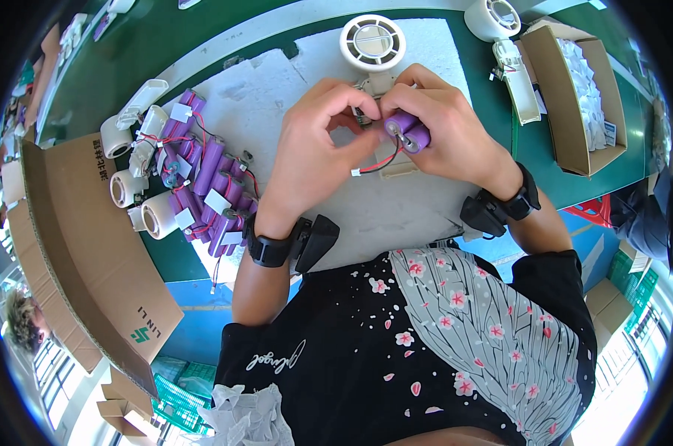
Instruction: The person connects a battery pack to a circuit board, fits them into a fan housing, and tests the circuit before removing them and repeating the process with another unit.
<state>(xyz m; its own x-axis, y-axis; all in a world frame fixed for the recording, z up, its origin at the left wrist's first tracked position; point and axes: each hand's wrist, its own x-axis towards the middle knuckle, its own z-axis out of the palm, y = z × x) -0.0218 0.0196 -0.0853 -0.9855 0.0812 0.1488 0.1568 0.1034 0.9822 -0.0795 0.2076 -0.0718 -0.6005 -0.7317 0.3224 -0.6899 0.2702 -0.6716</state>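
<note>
A white handheld fan (372,43) lies on the pale foam sheet (258,82), its round grille head pointing away from me. My right hand (448,123) is closed around a purple two-cell battery pack (408,132) held over the fan's handle. Red and black wires run from the pack to a small white connector (356,172), which hangs free below it. My left hand (314,141) is bent beside the pack, its fingertips closed near the fan's neck. What they grip there is hidden. Most of the handle lies under both hands.
Several purple battery packs (210,167) with wires are heaped at left, beside white fan parts (158,215). A large cardboard box (121,245) stands at far left. Another fan with its handle open (519,85) lies at right, near a carton (600,111) of small white pieces.
</note>
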